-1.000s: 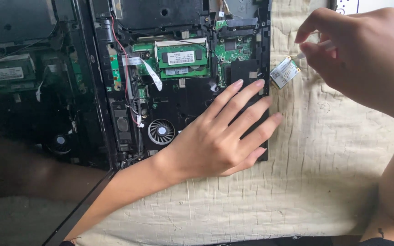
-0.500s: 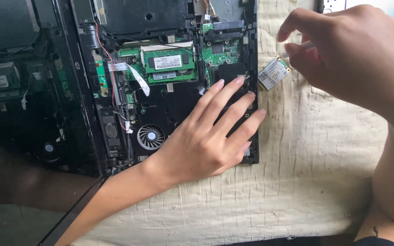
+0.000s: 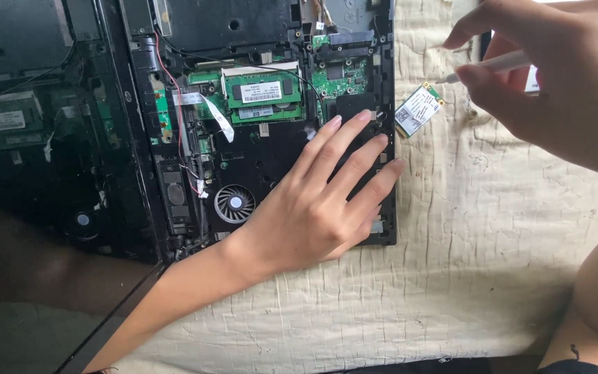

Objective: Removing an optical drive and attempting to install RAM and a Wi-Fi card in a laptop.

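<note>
Card (image 3: 418, 110) lowered onto cloth (image 3: 493, 242), beside laptop (image 3: 243, 138) edge

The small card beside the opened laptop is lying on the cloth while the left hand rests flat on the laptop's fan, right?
Not the fan. In the head view the left hand rests beside the uncovered fan; the small card does lie on the cloth.

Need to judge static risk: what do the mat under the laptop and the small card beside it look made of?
The mat looks like off-white woven cloth, matte; wrinkles and stitch lines show. The small card appears to be green circuit board with gold corner contacts, mostly covered by a white label, likely paper.
</note>
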